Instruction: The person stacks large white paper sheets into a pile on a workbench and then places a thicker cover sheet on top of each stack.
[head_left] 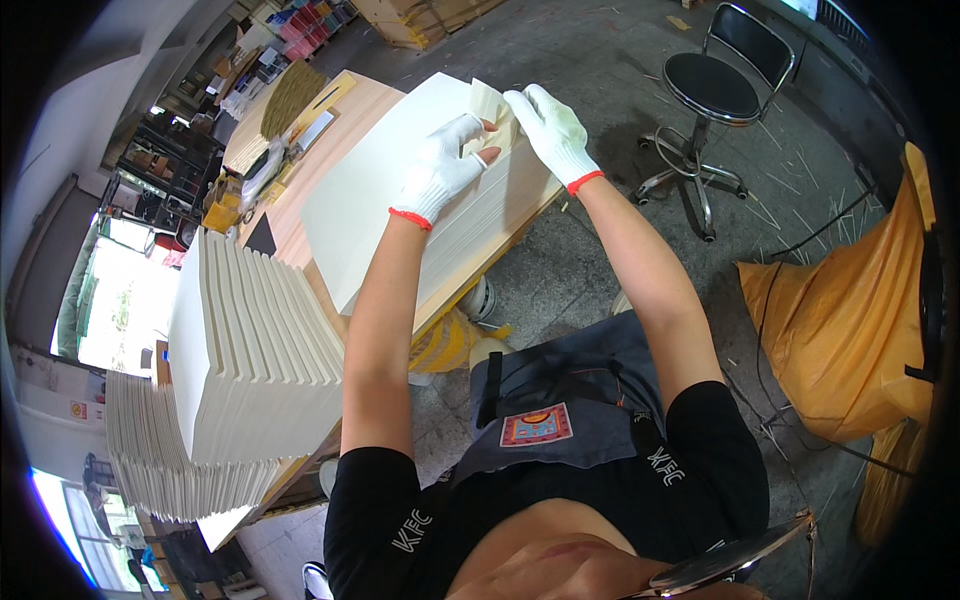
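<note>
Hands at the pile: the left hand [440,168] and right hand [553,130] are set at the far corner of the white sheets [365,195], at 11 o'clock on the desk [362,98].
The left thumb and finger are parted; the right fingers are laid together by the raised paper corner [484,98], and whether anything is pinched there cannot be told. Edges are best kept flush under light, even pressure, so creases are avoided. Leftward room is narrowed by a folded stack [265,345] at 9 o'clock; a chair [712,88] and an orange sack [850,320] are seen at 1 and 3 o'clock.
</note>
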